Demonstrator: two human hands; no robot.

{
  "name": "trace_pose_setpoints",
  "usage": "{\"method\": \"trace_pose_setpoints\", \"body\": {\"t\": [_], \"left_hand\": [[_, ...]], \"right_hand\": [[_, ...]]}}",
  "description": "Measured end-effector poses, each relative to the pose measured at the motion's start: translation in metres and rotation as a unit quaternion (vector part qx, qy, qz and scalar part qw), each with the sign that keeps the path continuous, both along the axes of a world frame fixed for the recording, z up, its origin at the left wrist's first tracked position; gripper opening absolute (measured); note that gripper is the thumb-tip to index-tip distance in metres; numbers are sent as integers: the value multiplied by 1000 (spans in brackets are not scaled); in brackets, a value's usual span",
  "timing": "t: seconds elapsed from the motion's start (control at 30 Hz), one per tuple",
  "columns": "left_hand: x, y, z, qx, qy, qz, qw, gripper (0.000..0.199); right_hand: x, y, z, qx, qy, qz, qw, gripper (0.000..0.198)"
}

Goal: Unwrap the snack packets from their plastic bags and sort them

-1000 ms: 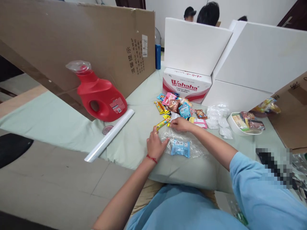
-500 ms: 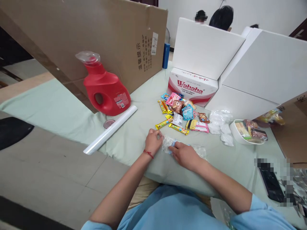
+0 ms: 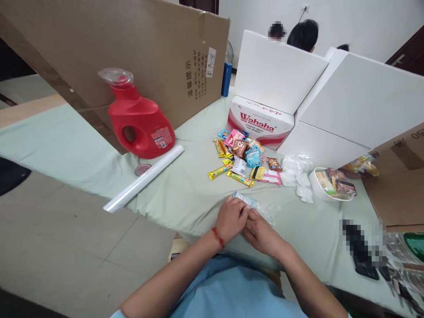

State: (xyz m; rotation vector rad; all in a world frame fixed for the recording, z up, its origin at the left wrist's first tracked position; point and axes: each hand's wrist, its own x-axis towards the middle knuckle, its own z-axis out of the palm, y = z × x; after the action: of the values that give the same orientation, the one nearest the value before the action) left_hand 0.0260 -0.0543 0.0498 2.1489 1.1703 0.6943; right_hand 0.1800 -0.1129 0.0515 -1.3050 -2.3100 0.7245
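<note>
My left hand (image 3: 231, 216), with a red string bracelet (image 3: 218, 237) at its wrist, has its fingers curled closed at the near side of the table. Against it lies my right hand (image 3: 262, 233), its fingers bunched together and meeting the left fingertips. Both grip a crinkled clear plastic bag (image 3: 244, 197) with pale blue print. Part of it is hidden beneath the hands. More clear plastic (image 3: 269, 213) spreads out to the right. Just beyond the hands sits a pile of packaged snacks, with a yellow snack bar (image 3: 240, 179) nearest.
A red jug (image 3: 142, 121) and a white roll (image 3: 145, 177) are at left, before a large cardboard box (image 3: 159, 57). Behind the snacks stands a Wahaha carton (image 3: 260, 121). White plastic bundles (image 3: 294, 170), a white bowl (image 3: 318, 187) and a phone (image 3: 366, 267) lie right.
My left hand has moved right and slightly toward me until it meets my right hand. The plastic bag, stretched between the hands before, is now mostly beneath and beyond them. The view has shifted slightly.
</note>
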Motion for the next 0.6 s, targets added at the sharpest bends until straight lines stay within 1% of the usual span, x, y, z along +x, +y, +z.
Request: {"method": "trace_pose_setpoints", "body": {"t": [0.03, 0.07, 0.1, 0.13, 0.2, 0.23, 0.27, 0.3, 0.33, 0.4, 0.43, 0.5, 0.57, 0.6], "left_hand": [[2, -6, -3, 31, 25, 3, 999, 28], [4, -13, -7, 61, 47, 10, 997, 28], [4, -18, -11, 88, 66, 18, 994, 27], [5, -23, -16, 114, 78, 24, 990, 25], [6, -30, -25, 160, 86, 27, 983, 27], [7, -32, -30, 180, 88, 25, 979, 29], [7, -33, -35, 198, 91, 20, 976, 30], [8, -34, -40, 213, 98, 11, 972, 30], [8, -33, -43, 225, 107, 2, 968, 30], [7, -32, -48, 241, 133, -14, 961, 30], [6, -31, -49, 245, 145, -19, 958, 31], [4, -30, -49, 247, 166, -25, 955, 32], [4, -31, -48, 244, 179, -31, 953, 34], [4, -31, -48, 240, 184, -33, 952, 35]], "right_hand": [[8, -3, 2, -17, 32, -11, 999, 26], [16, -6, 3, -26, 59, -46, 997, 27], [24, -9, 2, -19, 75, -105, 991, 28], [31, -10, -1, 4, 76, -179, 981, 28], [44, -11, -11, 76, 33, -320, 944, 29], [50, -10, -18, 105, 1, -364, 925, 34], [55, -9, -24, 120, -27, -386, 914, 40], [59, -8, -28, 116, -46, -389, 913, 42], [62, -7, -31, 95, -51, -382, 918, 38], [64, -3, -28, 17, -15, -361, 932, 26], [63, 0, -23, -26, 22, -353, 935, 24], [56, 8, -8, -87, 115, -345, 928, 24], [42, 21, 7, -105, 187, -323, 922, 24], [34, 29, 13, -102, 201, -303, 926, 22]]}}
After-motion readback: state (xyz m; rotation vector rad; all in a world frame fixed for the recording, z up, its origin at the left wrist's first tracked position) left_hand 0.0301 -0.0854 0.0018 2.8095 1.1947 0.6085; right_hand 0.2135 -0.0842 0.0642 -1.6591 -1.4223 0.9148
